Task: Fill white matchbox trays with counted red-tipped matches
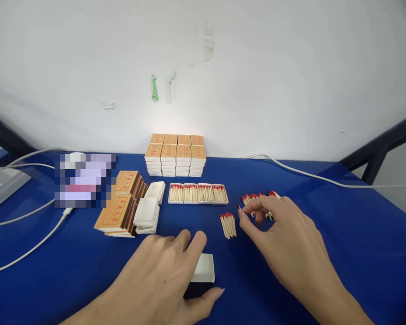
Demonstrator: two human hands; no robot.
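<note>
My left hand (165, 271) is over an empty white matchbox tray (205, 267), partly hiding it; the thumb stands apart from the other fingers. Thumb and index finger of my right hand (284, 239) are pinched together, with the red tip of a match (239, 207) showing at them. Just left of that hand lies a small bundle of red-headed matches (228, 225). More loose matches (252, 199) lie behind and under the right fingers, partly covered. Farther back, several filled matchbox trays (198, 193) stand side by side in a row.
Stacked orange matchboxes (175, 154) stand against the white wall. To the left are leaning matchbox sleeves (117, 212) and several empty white trays (146, 211). A blurred-out phone-like item (88, 180) with a white cable (50, 234) lies at far left. Another cable (301, 175) crosses the back right.
</note>
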